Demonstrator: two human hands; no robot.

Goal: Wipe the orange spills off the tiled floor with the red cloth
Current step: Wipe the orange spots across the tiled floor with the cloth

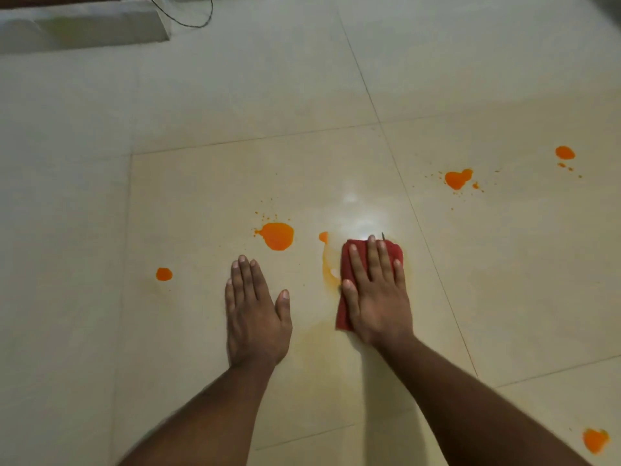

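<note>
The right hand (pixel 376 297) presses the one red cloth (pixel 346 264) flat on the tiled floor (pixel 201 95), fingers straight, beside a smeared streak (pixel 331 267). The left hand (pixel 255 317) lies flat, released, holding nothing. Six orange spills remain, the largest (pixel 277 236) just ahead of the left hand.

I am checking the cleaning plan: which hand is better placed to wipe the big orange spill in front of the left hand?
Right. The right hand already presses the red cloth flat beside the big orange spill. The left hand lies bare on the tiled floor, bracing.
</note>
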